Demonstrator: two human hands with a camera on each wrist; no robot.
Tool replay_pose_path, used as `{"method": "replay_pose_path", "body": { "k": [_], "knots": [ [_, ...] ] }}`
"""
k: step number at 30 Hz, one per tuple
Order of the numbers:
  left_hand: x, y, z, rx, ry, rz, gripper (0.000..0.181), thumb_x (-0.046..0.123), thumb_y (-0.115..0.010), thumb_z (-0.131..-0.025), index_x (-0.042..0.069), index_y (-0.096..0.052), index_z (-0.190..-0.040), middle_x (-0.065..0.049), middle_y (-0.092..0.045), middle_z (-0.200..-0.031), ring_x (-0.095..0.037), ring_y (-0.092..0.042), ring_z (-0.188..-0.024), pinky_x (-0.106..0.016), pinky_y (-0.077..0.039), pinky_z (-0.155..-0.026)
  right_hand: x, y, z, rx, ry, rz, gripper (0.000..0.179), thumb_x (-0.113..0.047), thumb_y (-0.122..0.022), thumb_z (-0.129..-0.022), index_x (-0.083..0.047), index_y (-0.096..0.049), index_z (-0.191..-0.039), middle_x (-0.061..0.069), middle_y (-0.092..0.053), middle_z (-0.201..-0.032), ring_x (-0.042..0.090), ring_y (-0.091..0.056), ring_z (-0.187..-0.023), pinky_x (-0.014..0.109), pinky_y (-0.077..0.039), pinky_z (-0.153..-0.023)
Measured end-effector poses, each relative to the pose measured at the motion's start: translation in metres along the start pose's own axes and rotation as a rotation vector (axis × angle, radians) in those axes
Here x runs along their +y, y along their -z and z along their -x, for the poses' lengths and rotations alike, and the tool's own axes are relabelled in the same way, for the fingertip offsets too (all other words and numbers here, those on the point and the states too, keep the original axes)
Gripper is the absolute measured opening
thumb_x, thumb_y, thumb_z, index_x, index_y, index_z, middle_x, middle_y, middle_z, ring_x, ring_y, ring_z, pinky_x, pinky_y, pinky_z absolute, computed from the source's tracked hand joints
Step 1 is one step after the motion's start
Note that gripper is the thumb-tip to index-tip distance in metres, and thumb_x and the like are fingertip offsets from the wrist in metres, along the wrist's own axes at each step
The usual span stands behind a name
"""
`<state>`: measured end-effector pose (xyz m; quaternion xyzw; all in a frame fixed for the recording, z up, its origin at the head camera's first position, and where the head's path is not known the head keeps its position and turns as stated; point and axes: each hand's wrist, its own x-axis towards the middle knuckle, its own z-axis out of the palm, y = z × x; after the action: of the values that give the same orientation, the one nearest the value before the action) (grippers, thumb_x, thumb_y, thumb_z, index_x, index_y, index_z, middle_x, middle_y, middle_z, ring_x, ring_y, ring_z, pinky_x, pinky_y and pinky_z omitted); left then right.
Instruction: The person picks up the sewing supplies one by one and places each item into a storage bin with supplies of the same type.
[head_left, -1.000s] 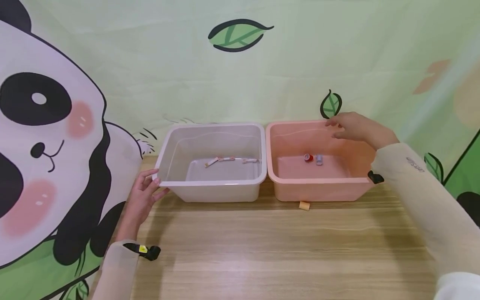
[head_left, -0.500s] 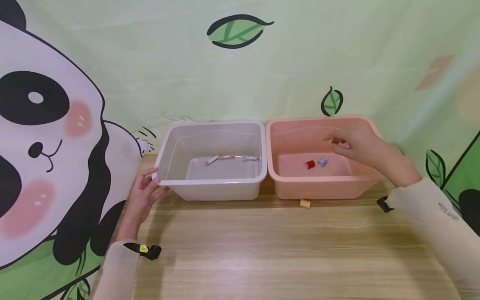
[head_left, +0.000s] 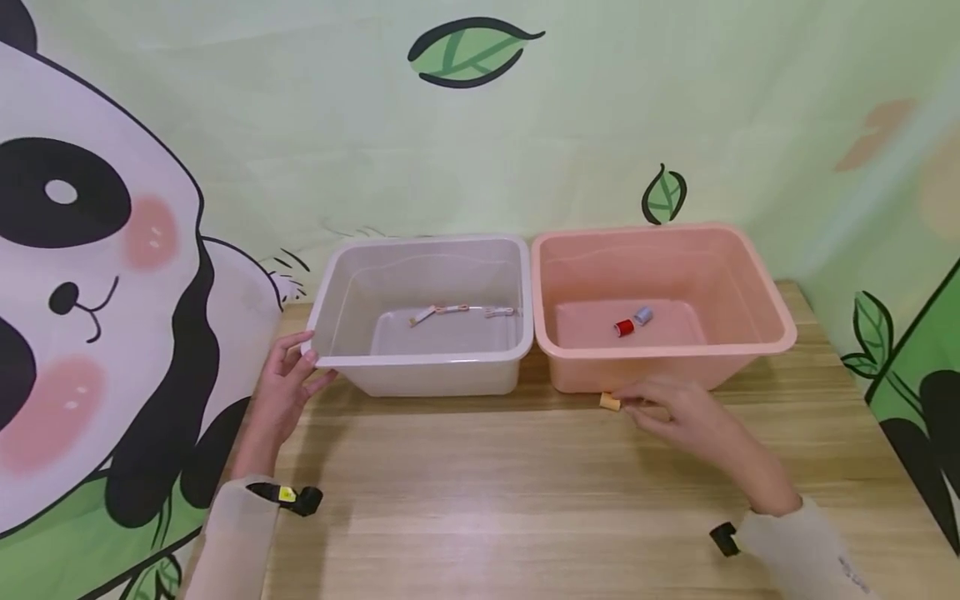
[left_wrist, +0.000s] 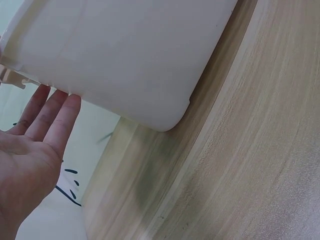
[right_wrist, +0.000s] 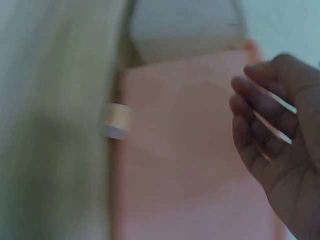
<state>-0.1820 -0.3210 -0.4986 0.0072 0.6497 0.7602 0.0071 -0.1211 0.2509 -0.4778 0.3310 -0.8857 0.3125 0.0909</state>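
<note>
My left hand [head_left: 283, 400] is at the left front corner of a white plastic bin [head_left: 420, 377]. In the left wrist view its fingers [left_wrist: 62, 122] are fairly straight, tips against the bin's wall. My right hand [head_left: 686, 412] is low in front of a pink bin [head_left: 581, 371], fingertips beside a small orange thread spool [head_left: 610, 402] lying on the table. The blurred right wrist view shows the right fingers loosely bent, with nothing between them. Inside the pink bin lie a red spool [head_left: 624, 327] and a pale blue spool [head_left: 642, 316].
Several small bundled pale strands [head_left: 452, 309] lie on the white bin's floor. Both bins stand side by side on a wood-grain table [head_left: 480, 492], against a green cloth backdrop [head_left: 600, 108] printed with a panda and leaves.
My right hand has come from above the pink bin down to the orange spool in front of it. The red and blue spools have shifted inside that bin. My left hand stays put.
</note>
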Motion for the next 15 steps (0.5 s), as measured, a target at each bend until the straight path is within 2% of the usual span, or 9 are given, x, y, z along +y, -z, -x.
{"method": "replay_pose_path", "body": {
  "k": [4,7,11,15],
  "knots": [
    [0.0,0.002,0.001,0.005,-0.012,0.006,0.037,0.016,-0.059,-0.104,0.017,-0.05,-0.139,-0.005,-0.041,-0.146,-0.018,-0.057,-0.123,-0.036,-0.057,-0.095,0.013,-0.034,0.013,0.035,-0.223,0.01,0.018,-0.007,-0.076,-0.091,-0.005,-0.075,-0.109,0.006,-0.074,-0.103,0.019,-0.069,-0.088,0.042,-0.063,-0.075],
    [0.0,0.002,0.001,0.003,-0.018,0.015,0.037,0.016,-0.059,-0.103,0.018,-0.051,-0.139,-0.004,-0.042,-0.145,-0.018,-0.057,-0.122,-0.035,-0.057,-0.095,0.025,-0.054,0.019,0.077,-0.333,0.031,0.016,-0.008,-0.076,-0.092,-0.002,-0.075,-0.106,0.008,-0.074,-0.098,0.023,-0.07,-0.085,0.043,-0.062,-0.074],
    [-0.002,0.001,-0.001,0.009,-0.014,0.022,0.034,0.014,-0.06,-0.103,0.019,-0.052,-0.136,-0.002,-0.046,-0.141,-0.017,-0.06,-0.119,-0.036,-0.058,-0.094,0.036,-0.069,0.023,0.094,-0.38,0.05,0.015,-0.009,-0.077,-0.09,-0.002,-0.075,-0.103,0.005,-0.074,-0.089,0.021,-0.071,-0.081,0.043,-0.061,-0.074],
    [-0.003,0.001,-0.001,0.005,-0.015,0.028,0.032,0.012,-0.058,-0.104,0.02,-0.053,-0.135,-0.001,-0.049,-0.138,-0.016,-0.061,-0.117,-0.036,-0.058,-0.094,0.043,-0.075,0.025,0.111,-0.383,0.064,0.014,-0.009,-0.079,-0.089,-0.002,-0.075,-0.101,0.003,-0.074,-0.085,0.02,-0.07,-0.078,0.042,-0.06,-0.072]
  ]
}}
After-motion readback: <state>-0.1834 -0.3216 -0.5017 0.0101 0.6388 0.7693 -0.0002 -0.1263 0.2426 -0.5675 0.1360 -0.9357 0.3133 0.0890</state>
